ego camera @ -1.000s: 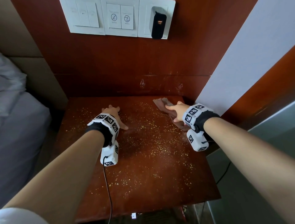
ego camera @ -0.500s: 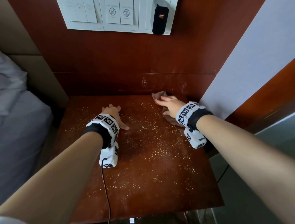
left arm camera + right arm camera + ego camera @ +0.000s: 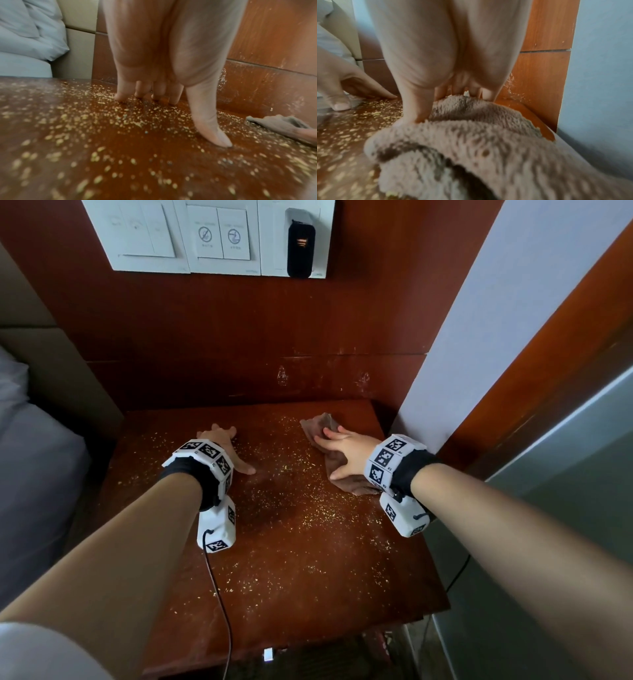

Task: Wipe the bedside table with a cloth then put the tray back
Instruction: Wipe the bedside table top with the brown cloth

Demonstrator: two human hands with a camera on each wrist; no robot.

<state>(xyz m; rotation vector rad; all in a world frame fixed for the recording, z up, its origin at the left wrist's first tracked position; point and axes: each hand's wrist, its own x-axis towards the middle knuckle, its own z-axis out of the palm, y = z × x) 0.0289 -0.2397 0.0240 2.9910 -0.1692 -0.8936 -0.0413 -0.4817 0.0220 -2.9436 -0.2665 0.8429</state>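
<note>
The brown wooden bedside table (image 3: 291, 570) is strewn with yellow crumbs (image 3: 308, 511). A brown-grey terry cloth (image 3: 322, 424) lies bunched at its back right corner, beside the white wall. My right hand (image 3: 337, 453) presses flat on the cloth with straight fingers pointing left; the right wrist view shows the cloth (image 3: 471, 148) under palm and thumb. My left hand (image 3: 227, 448) rests on the bare table left of centre, fingers spread, and its fingertips (image 3: 120, 98) and thumb touch the wood. In the left wrist view the cloth (image 3: 278, 124) lies at the far right. No tray is in view.
A bed with white bedding (image 3: 30, 474) is close on the left. A wood panel with a switch plate (image 3: 205, 237) and a black device (image 3: 300, 244) rises behind. A white wall (image 3: 496, 337) bounds the right side. A cable (image 3: 219, 604) trails across the table's front.
My right hand has turned its fingers leftward and slid the cloth slightly left and toward me from the back right corner. The left hand has stayed put.
</note>
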